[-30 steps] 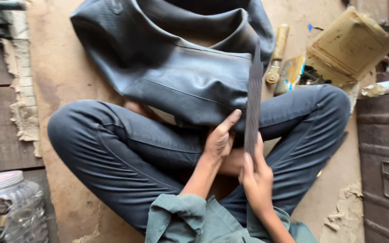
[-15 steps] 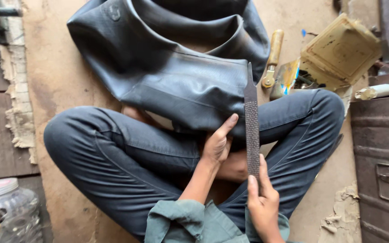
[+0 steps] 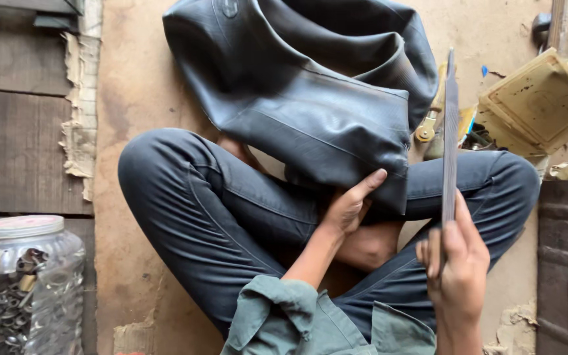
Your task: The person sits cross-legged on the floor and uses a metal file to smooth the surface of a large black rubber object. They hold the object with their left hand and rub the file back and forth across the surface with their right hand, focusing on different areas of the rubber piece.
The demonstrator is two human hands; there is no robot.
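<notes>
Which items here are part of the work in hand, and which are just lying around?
In use: rubber inner tube, left hand gripping it; metal rasp, held upright in right hand.
Lying about: plastic jar, tan metal lid, wooden-handled tool.

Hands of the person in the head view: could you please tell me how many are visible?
2. The left hand grips the lower edge of the black rubber inner tube over the lap; the right hand holds a long flat metal file upright at lower right.
</notes>
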